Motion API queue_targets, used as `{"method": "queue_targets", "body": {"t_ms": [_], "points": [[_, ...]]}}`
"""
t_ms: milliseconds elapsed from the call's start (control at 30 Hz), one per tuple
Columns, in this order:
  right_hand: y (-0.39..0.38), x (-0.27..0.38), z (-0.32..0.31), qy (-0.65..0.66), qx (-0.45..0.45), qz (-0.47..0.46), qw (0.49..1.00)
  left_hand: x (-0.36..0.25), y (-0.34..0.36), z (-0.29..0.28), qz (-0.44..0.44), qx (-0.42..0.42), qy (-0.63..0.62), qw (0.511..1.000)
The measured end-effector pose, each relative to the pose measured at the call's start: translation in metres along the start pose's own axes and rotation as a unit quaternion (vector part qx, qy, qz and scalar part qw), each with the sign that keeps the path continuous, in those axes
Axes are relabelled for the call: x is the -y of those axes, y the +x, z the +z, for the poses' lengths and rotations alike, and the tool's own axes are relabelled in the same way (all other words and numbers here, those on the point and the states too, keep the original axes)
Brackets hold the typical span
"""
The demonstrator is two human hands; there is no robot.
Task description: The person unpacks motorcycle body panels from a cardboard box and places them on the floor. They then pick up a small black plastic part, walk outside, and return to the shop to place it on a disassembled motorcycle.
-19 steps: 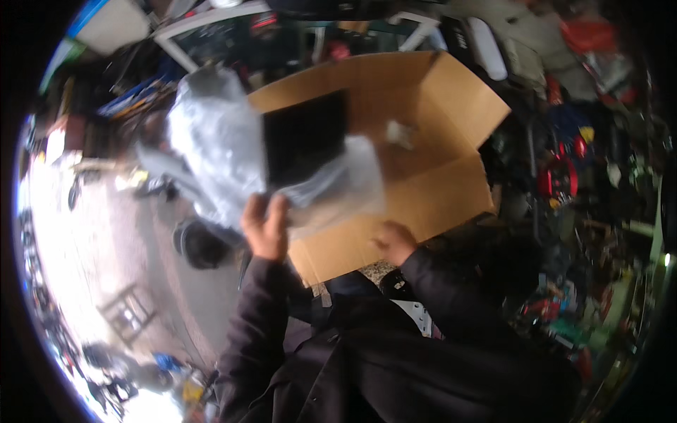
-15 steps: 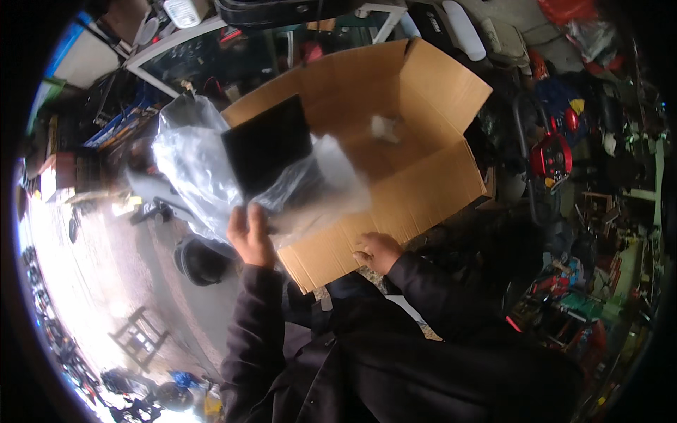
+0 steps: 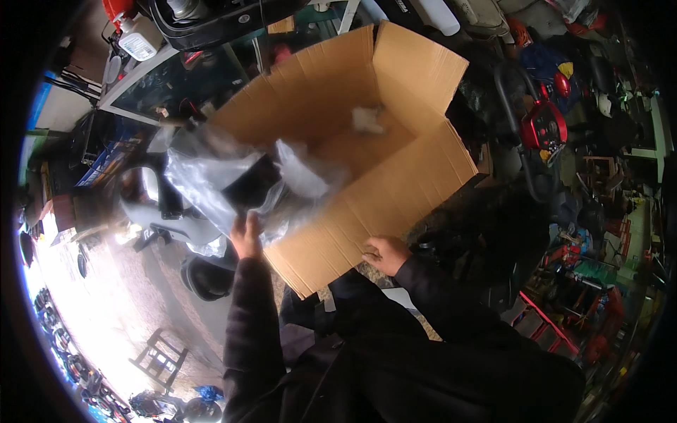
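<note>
A large open cardboard box (image 3: 416,180) stands in front of me, its flaps folded outward. Over its left end lies a crumpled clear plastic bag (image 3: 201,166) with a flat black panel (image 3: 250,183) partly inside it; the bag blurs with motion. My left hand (image 3: 246,237) is closed on the bag's near edge, just below the panel. At the box's near flap my right hand (image 3: 387,255) has its fingers curled round the cardboard edge. A small whitish piece (image 3: 368,120) rests inside the box.
Behind the box is a glass case (image 3: 190,84) with a pale frame, a black machine (image 3: 233,21) and a white bottle (image 3: 139,41) on it. A black bin-like thing (image 3: 206,277) sits at left. Red-and-black equipment (image 3: 543,127) and tools crowd the right. A small wooden stool (image 3: 159,359) stands lower left.
The black panel has dropped lower and now shows less, with more of the bag round it. My left hand moved slightly with the bag. My right hand stays at the flap.
</note>
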State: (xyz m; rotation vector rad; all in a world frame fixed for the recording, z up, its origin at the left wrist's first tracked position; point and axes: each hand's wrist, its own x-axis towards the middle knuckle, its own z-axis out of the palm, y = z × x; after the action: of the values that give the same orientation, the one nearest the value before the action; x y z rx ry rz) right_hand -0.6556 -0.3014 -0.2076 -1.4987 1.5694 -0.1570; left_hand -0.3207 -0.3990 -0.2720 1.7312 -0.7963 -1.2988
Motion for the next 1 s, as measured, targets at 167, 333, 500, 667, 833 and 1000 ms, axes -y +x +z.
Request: {"method": "queue_targets", "body": {"t_ms": [167, 333, 500, 667, 833, 1000], "points": [[-0.005, -0.006, 0.007, 0.006, 0.029, 0.031, 0.999, 0.016, 0.000, -0.015, 0.018, 0.030, 0.047, 0.998], [-0.011, -0.005, 0.016, 0.017, 0.017, 0.023, 0.999, 0.025, -0.008, -0.022, 0.045, 0.003, 0.084, 0.995], [-0.024, 0.006, 0.020, 0.019, 0.015, 0.039, 0.999, 0.044, -0.022, -0.046, 0.104, -0.020, 0.131, 0.986], [-0.048, 0.021, 0.038, -0.022, -0.051, 0.029, 0.998, 0.069, -0.039, -0.090, 0.030, 0.044, 0.088, 0.995], [-0.084, 0.040, 0.063, 0.024, -0.072, 0.040, 0.996, 0.104, -0.068, -0.128, 0.070, 0.062, 0.094, 0.991], [-0.142, 0.053, 0.104, 0.012, -0.129, 0.030, 0.991, 0.130, -0.093, -0.170, -0.092, 0.092, 0.100, 0.986]]}}
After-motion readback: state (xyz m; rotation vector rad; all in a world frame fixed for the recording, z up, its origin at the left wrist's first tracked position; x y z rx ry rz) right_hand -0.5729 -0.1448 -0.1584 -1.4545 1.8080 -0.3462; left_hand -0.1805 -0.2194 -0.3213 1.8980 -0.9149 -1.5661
